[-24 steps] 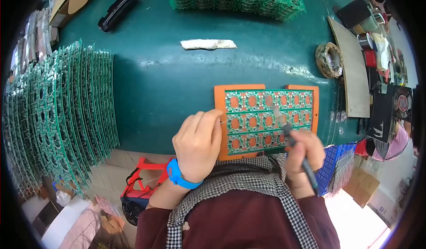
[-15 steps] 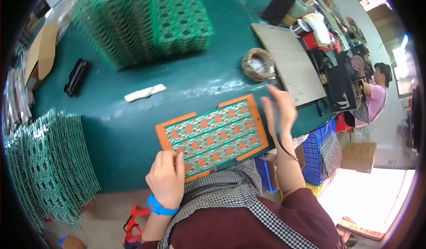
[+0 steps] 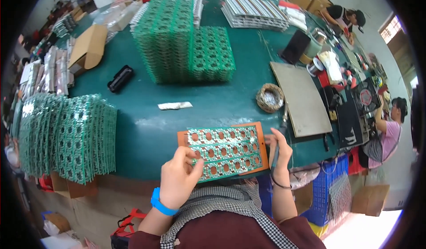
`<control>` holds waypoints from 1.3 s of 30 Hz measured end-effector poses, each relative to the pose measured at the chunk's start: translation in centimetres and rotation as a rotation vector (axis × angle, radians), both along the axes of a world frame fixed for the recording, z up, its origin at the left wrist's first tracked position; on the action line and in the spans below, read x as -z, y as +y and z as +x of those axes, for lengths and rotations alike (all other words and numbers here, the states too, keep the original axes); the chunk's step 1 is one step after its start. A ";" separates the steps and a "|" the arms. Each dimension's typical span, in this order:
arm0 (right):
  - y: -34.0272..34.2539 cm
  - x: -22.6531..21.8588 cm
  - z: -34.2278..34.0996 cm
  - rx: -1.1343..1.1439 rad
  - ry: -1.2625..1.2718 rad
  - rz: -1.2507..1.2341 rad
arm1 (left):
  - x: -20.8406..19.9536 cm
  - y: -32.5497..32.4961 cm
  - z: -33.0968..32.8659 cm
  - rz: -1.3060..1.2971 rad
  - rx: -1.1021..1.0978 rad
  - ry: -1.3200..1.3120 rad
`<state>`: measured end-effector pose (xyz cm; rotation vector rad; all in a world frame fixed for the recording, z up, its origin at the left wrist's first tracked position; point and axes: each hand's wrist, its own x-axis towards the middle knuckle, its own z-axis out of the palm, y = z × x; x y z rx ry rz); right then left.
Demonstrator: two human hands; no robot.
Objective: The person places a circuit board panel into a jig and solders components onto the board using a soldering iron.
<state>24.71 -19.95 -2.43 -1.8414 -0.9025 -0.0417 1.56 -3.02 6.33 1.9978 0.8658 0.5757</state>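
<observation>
Both forearms are coming up from the lower edge, the left one bare below a dark red sleeve and wearing a blue band at the wrist. The left hand (image 3: 178, 178) is curling forward with its back turned up, the fingers bending down and the thumb pressing against what lies in front of it. The right hand (image 3: 279, 149) is standing well apart to the right, a thin dark band circling its wrist. It is turning its thumb side upward, the fingers closing into a loose fist around a slim dark tool and pointing away from the body.
</observation>
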 end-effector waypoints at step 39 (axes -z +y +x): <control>32.2 -16.0 4.7 -0.464 0.497 0.498 | -0.8 6.4 -17.1 0.030 -0.977 -1.048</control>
